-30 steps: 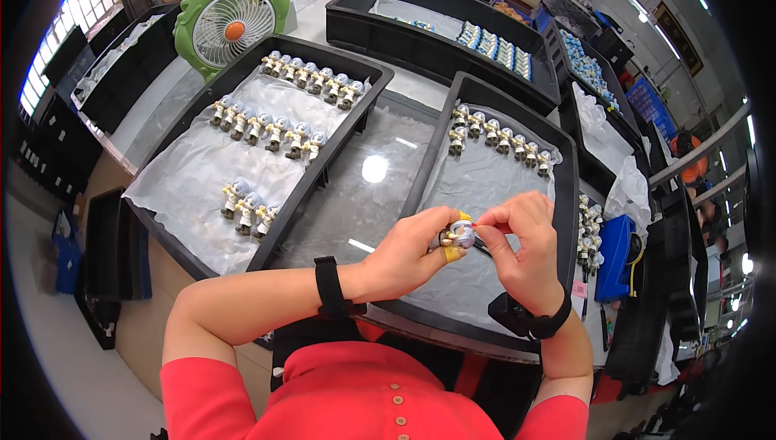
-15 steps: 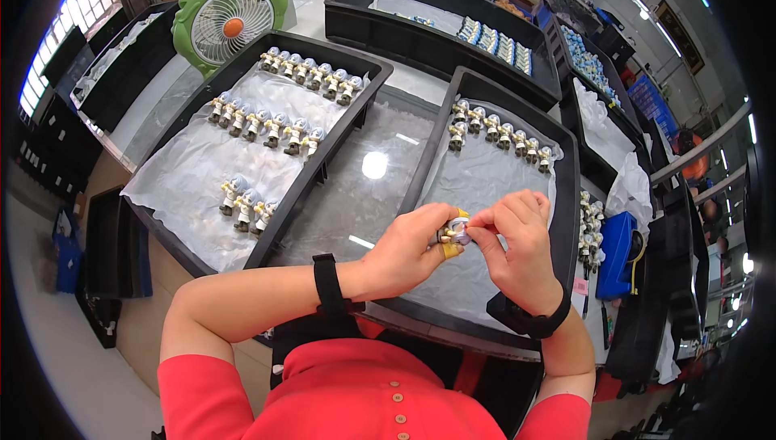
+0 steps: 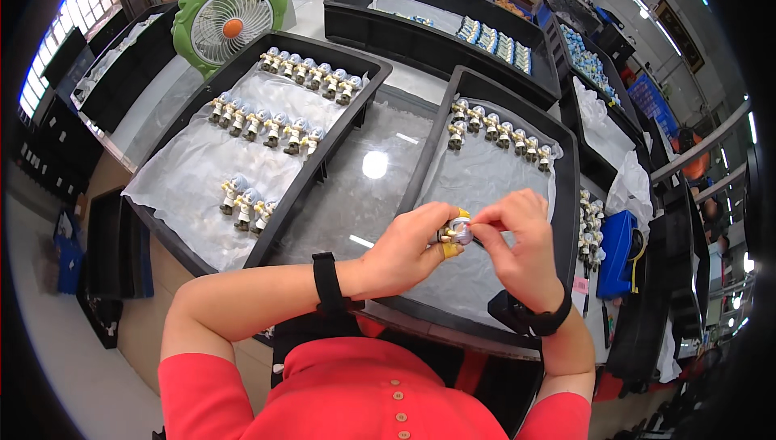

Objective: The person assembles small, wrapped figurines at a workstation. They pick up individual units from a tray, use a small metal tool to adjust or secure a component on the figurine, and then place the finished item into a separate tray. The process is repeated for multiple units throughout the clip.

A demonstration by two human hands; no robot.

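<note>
Above the right-hand black tray (image 3: 567, 197), my left hand (image 3: 412, 248) grips a small figurine (image 3: 461, 231) with a pale silvery-blue head. Yellow tape wraps the thumb and a finger of that hand. My right hand (image 3: 517, 242) is beside the figurine's head, its thumb and index finger pinched together at the head's right side. Whether anything tiny sits in that pinch is too small to tell. Similar figurines (image 3: 505, 134) lie in a row at the far end of this paper-lined tray. More figurines (image 3: 275, 126) lie in rows in the left-hand black tray (image 3: 279, 234).
A green fan (image 3: 232, 21) stands behind the left tray. Farther back, a large black tray (image 3: 380, 29) holds blue-and-white pieces (image 3: 495, 44). To the right are a heap of figurines (image 3: 592, 230), a blue box-like object (image 3: 617, 254) and white plastic bags (image 3: 629, 189).
My right hand has shifted slightly, and its fingertips have drawn a little away from the figurine's head. My left hand keeps its hold in the same place.
</note>
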